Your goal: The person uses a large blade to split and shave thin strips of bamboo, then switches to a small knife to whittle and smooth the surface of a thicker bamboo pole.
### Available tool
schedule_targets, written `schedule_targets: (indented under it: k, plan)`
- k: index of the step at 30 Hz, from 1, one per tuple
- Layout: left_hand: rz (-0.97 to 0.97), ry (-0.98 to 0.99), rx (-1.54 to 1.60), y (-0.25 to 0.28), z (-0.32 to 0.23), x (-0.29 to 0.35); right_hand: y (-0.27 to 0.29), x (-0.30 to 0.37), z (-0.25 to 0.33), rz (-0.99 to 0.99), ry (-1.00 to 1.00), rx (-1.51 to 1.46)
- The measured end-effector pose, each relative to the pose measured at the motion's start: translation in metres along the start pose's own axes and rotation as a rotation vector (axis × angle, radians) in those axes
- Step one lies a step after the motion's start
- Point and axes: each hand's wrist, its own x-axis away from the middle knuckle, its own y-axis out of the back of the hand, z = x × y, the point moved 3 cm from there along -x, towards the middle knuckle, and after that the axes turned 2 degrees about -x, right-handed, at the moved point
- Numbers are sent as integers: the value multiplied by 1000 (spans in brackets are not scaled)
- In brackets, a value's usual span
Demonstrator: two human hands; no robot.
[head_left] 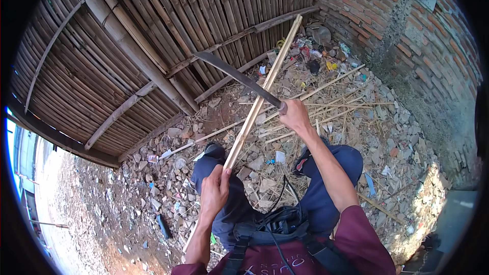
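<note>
My left hand [214,192] is closed round a long, pale split bamboo strip [249,119], near its lower end by my left knee. The strip slants up and away, its far end reaching toward the corner of the walls. In my right hand [295,115] is the handle of a machete [239,75], its long dark blade pointing to the far left. Blade and strip cross just left of my right hand; whether they touch I cannot tell. Several thin bamboo strips [331,107] lie on the ground beyond my right knee.
A bamboo slat wall [168,25] with pole supports rises ahead and left. The brick wall [377,25] stands at the right, with coloured litter [310,53] in the corner. Stony rubble [168,188] covers the ground. A dark bottle-like object [163,226] lies at the lower left.
</note>
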Motion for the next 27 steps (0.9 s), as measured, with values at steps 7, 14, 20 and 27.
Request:
schedule_targets:
  k: [7, 14, 20, 27]
  plan:
    - [-27, -16, 81, 5, -3, -7, -19, 22, 28, 37, 221, -142]
    - [9, -9, 53, 13, 4, 8, -7, -9, -21, -18, 33, -148]
    - [49, 55, -20, 13, 27, 13, -32, 12, -9, 60, 100, -172]
    - [73, 33, -11, 14, 33, 26, -30, -12, -58, 34, -83, -104]
